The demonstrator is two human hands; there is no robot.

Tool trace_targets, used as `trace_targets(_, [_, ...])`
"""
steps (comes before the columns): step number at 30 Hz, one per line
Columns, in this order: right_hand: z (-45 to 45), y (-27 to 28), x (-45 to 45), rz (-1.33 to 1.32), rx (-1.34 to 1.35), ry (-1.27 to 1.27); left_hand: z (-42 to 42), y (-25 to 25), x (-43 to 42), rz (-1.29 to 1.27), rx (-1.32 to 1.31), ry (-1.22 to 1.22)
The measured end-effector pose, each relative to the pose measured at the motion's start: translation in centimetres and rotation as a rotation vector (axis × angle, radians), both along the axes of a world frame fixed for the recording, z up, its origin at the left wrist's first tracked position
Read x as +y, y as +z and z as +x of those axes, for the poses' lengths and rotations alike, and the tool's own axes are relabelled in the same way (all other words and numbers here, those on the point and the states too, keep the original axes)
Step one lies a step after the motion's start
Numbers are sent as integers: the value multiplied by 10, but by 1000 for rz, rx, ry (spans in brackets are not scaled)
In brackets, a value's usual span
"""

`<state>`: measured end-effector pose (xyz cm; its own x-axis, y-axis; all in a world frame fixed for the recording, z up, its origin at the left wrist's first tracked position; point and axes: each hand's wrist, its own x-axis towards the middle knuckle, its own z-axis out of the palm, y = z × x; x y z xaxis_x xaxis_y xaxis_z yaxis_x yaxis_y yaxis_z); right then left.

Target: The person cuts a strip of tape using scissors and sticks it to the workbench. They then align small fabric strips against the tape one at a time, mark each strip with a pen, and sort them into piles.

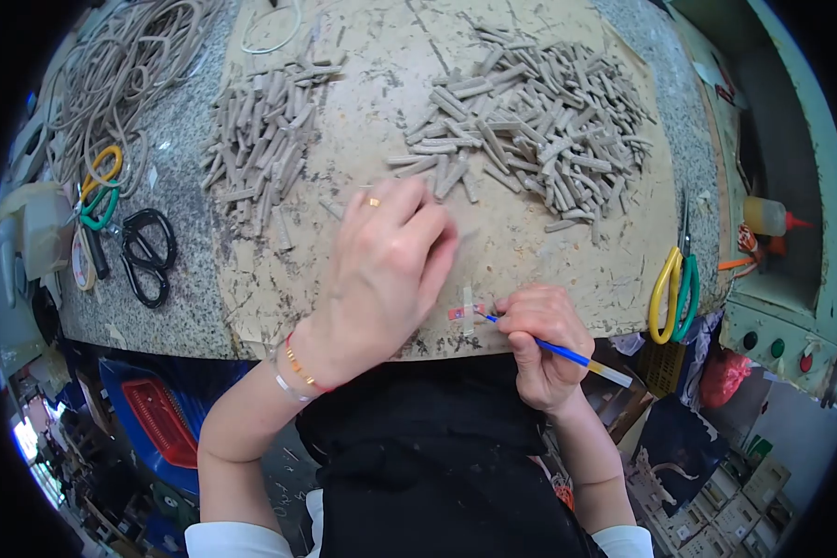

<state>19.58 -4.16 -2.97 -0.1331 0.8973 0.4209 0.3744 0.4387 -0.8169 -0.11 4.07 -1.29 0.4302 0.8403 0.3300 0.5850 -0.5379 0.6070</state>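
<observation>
My right hand (547, 339) is closed around a blue pen (567, 354) at the table's front edge. The pen's tip points left toward a small red strip (457, 314), crossed by a pale upright strip (468, 307). Over the middle of the table, my left hand (395, 251) is turned palm down with its fingers curled. Its fingertips are hidden, so what they pinch cannot be made out. Close to those fingers lies a short grey cord piece (332, 207). Many similar cut pieces form a smaller left pile (265, 135) and a larger right pile (567, 130).
Long coiled grey cord (130, 65) lies at the back left. Black-handled scissors (149, 256) and scissors with yellow and green handles (100, 191) rest on the left. Yellow-green scissors (676, 298) lie at the right edge, near a red-tipped bottle (765, 216) and green machine frame (800, 316).
</observation>
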Motion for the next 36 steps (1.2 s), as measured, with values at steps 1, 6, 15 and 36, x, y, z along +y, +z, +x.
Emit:
trace_targets(1, [2,-2,-2,-11,29,-16,-1,2,-6,-49,2,-25])
trace_targets(6, [-2,-2,-3,-6,95,-70,-2,7,-38,-187,-51,-77])
trace_targets(15, [-6,-1,2,18,-41,2,-6,-1,-46,-136,-92,-46])
trace_targets(36, [-2,9,4,34,-210,68,-14,4,-42,-82,-11,58])
